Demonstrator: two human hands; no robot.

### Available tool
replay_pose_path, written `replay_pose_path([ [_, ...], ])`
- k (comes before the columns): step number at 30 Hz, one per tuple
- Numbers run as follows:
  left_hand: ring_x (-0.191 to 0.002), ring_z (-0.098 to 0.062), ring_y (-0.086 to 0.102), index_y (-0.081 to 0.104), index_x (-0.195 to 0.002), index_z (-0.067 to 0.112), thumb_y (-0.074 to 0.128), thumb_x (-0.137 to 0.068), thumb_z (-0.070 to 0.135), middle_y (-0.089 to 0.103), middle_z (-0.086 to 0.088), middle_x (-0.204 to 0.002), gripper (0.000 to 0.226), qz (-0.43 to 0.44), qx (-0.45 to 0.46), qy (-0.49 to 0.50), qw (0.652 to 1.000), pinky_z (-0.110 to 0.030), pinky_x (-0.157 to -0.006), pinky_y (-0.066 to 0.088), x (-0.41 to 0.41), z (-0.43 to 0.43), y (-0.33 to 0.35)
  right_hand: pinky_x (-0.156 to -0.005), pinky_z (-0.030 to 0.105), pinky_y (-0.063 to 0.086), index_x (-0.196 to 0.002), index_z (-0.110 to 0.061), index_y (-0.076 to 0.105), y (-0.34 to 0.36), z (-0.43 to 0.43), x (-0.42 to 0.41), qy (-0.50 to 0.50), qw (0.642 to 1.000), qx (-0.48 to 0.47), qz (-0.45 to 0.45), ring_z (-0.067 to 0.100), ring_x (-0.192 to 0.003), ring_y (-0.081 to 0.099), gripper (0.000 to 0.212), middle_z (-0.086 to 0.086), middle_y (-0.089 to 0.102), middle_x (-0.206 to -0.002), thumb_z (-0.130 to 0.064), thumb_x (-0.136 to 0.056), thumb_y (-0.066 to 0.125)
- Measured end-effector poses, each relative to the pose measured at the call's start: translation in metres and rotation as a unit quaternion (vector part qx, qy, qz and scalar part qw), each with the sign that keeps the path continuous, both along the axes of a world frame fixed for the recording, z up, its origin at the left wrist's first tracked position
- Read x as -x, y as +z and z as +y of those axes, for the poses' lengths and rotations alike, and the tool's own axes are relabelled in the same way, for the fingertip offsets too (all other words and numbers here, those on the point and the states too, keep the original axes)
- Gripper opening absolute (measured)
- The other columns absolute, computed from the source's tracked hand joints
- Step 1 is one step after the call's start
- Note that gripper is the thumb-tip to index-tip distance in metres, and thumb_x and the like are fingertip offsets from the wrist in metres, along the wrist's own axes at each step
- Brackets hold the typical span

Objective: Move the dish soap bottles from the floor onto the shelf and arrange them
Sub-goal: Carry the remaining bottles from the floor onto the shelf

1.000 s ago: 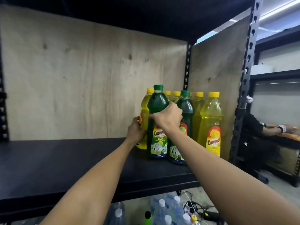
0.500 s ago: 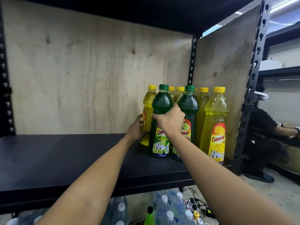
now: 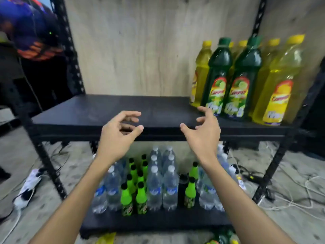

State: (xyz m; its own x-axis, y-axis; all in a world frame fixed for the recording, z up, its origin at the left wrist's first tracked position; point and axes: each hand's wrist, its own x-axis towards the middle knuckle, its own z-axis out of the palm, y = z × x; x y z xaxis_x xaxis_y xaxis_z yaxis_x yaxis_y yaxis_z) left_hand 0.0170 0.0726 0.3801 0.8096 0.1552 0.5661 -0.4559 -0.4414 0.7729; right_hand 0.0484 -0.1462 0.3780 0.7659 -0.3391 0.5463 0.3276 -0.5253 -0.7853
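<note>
Several dish soap bottles stand grouped at the right end of the black shelf (image 3: pixel 109 111). Two green bottles (image 3: pixel 217 80) (image 3: pixel 243 81) stand in front, with yellow bottles (image 3: pixel 279 85) beside and behind them. My left hand (image 3: pixel 117 138) hovers in front of the shelf's front edge, fingers spread and curled, holding nothing. My right hand (image 3: pixel 202 132) is likewise empty and open, just left of and below the green bottles, apart from them. More dish soap bottles (image 3: pixel 219 239) show at the bottom edge on the floor, mostly cut off.
The lower shelf (image 3: pixel 158 221) holds several water bottles (image 3: pixel 154 185) and bright green soda bottles (image 3: pixel 126 196). Cables and a power strip (image 3: pixel 29 184) lie on the floor. Black uprights (image 3: pixel 274 166) frame the rack. A person in dark clothing (image 3: pixel 31 29) is at the upper left.
Both hands have let go of the green bottles and drawn back toward me and down. The view has tilted down and pulled back, showing the lower shelf and floor.
</note>
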Motion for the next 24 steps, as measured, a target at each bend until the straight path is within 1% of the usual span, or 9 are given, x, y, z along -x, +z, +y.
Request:
replay_pose_path([
  [2,-0.068,-0.007,0.063,0.066,-0.105,0.019,0.074,-0.085,0.009,0.067,-0.001,-0.089,0.024,-0.020,0.055,0.074,0.996,-0.019,-0.067,0.052,0.048,0.028,-0.052,-0.073,0.030,0.048,-0.119,-0.032,0.054,-0.067,0.032,0.030,0.058,0.995,-0.002,0.087,0.016,-0.084,0.062,0.055,-0.007,0.059,-0.092,-0.034,-0.071,0.081],
  [5,-0.065,-0.008,0.060,0.065,-0.099,0.017,0.075,-0.082,0.008,0.066,-0.001,-0.083,0.021,0.046,0.084,0.203,0.975,-0.027,-0.067,0.051,0.089,0.077,-0.150,-0.070,0.024,0.043,-0.108,-0.024,0.064,-0.170,0.078,0.071,0.135,0.951,0.010,0.278,0.014,-0.081,0.065,0.045,-0.009,0.064,-0.076,-0.031,-0.068,0.084],
  [7,-0.067,-0.012,0.060,0.065,-0.094,0.017,0.073,-0.080,0.002,0.065,0.002,-0.077,0.022,0.139,0.094,0.253,0.953,-0.030,-0.070,0.053,0.100,0.109,-0.211,-0.077,0.026,0.049,-0.103,-0.023,0.067,-0.231,0.107,0.091,0.170,0.906,0.006,0.387,0.017,-0.087,0.068,0.044,-0.009,0.065,-0.072,-0.033,-0.066,0.086],
  [8,-0.070,-0.016,0.060,0.065,-0.092,0.016,0.071,-0.079,-0.002,0.064,0.002,-0.075,0.023,0.202,0.101,0.261,0.939,-0.024,-0.071,0.053,0.104,0.124,-0.236,-0.078,0.028,0.050,-0.102,-0.023,0.067,-0.259,0.122,0.097,0.187,0.880,0.006,0.436,0.018,-0.087,0.068,0.044,-0.006,0.066,-0.074,-0.034,-0.065,0.087],
  [10,-0.082,-0.022,0.065,0.067,-0.090,0.016,0.070,-0.076,-0.003,0.067,-0.002,-0.077,0.023,0.331,0.088,0.255,0.904,-0.012,-0.067,0.047,0.106,0.153,-0.285,-0.068,0.028,0.047,-0.098,-0.022,0.064,-0.308,0.153,0.107,0.216,0.834,-0.011,0.507,0.017,-0.074,0.063,0.044,0.000,0.067,-0.080,-0.034,-0.064,0.089],
  [13,-0.095,-0.023,0.070,0.071,-0.094,0.022,0.075,-0.074,0.015,0.074,-0.003,-0.089,0.022,0.487,0.003,0.238,0.840,-0.026,-0.081,0.050,0.105,0.193,-0.357,-0.052,0.025,0.041,-0.095,-0.018,0.062,-0.368,0.187,0.109,0.210,0.797,-0.023,0.566,0.012,-0.059,0.054,0.040,0.000,0.063,-0.076,-0.030,-0.067,0.087],
  [15,-0.099,-0.024,0.069,0.070,-0.104,0.019,0.075,-0.069,0.024,0.074,-0.006,-0.094,0.035,0.549,-0.041,0.201,0.810,-0.025,-0.081,0.048,0.100,0.210,-0.400,-0.061,0.026,0.042,-0.102,-0.014,0.063,-0.401,0.193,0.104,0.168,0.787,-0.004,0.593,0.019,-0.077,0.062,0.039,0.001,0.063,-0.086,-0.028,-0.073,0.084],
  [18,-0.117,-0.027,0.061,0.059,-0.127,0.010,0.083,-0.068,0.032,0.066,-0.015,-0.122,0.068,0.608,-0.119,0.159,0.768,-0.031,-0.093,0.047,0.078,0.221,-0.453,-0.076,0.027,0.046,-0.099,-0.013,0.062,-0.445,0.183,0.091,0.103,0.772,-0.003,0.628,0.028,-0.105,0.066,0.040,0.010,0.068,-0.112,-0.032,-0.073,0.084],
  [24,-0.130,-0.035,0.047,0.025,-0.149,0.006,0.081,-0.068,0.050,0.046,-0.019,-0.139,0.107,0.676,-0.240,0.106,0.689,-0.041,-0.104,0.044,0.042,0.201,-0.530,-0.069,0.026,0.047,-0.102,-0.018,0.061,-0.499,0.174,0.063,0.079,0.755,0.025,0.650,0.028,-0.091,0.067,0.041,0.013,0.069,-0.110,-0.033,-0.071,0.084],
])
